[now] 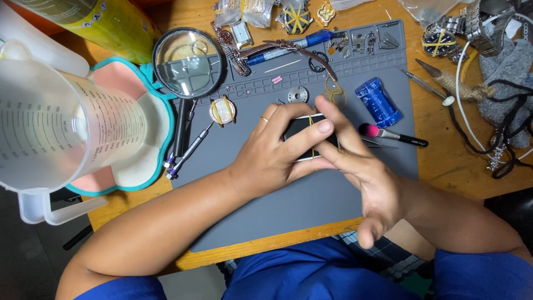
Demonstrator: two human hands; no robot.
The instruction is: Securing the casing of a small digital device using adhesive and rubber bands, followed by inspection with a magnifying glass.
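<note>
A wooden table (444,166) stands over dark floor (33,261).

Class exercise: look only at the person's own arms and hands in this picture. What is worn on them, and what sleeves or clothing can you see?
Both forearms are bare. The left hand wears a thin gold ring on one finger; the right hand shows no ring or watch. Short blue sleeves cover the upper arms at the bottom edge. No gloves are worn on either hand.
</note>
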